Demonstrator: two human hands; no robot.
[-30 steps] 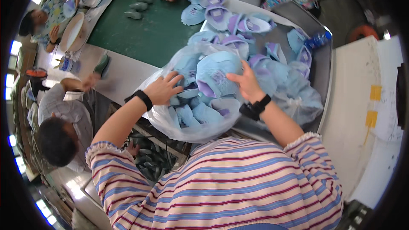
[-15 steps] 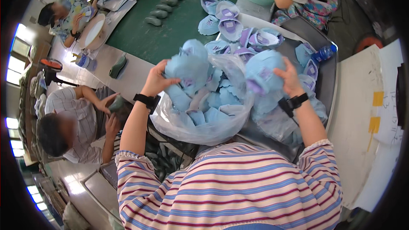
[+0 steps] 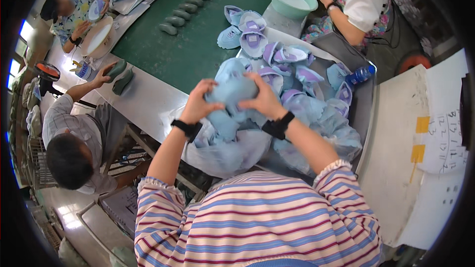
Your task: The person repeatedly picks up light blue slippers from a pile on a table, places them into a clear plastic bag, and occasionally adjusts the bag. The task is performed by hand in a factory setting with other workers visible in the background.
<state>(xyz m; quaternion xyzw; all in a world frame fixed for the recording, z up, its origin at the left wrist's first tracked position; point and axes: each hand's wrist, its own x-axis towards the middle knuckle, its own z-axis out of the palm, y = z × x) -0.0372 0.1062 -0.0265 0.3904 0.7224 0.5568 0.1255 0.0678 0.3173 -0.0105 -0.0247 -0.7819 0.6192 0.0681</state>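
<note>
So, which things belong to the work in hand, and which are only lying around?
Seemingly in the work:
- light-blue shoe uppers, held by left hand and right hand
- translucent plastic bag below them

Seemingly unrelated:
- blue bottle
- fan

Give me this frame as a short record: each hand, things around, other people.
Left hand: gripping blurred light-blue shoe uppers from the left
Right hand: gripping them from the right
Below: translucent plastic bag
To the right: metal tray, more uppers, blue bottle
Beyond: green tabletop, row of green shoe lasts, green basin
Co-workers: person at left, person upper left, person upper right
</note>
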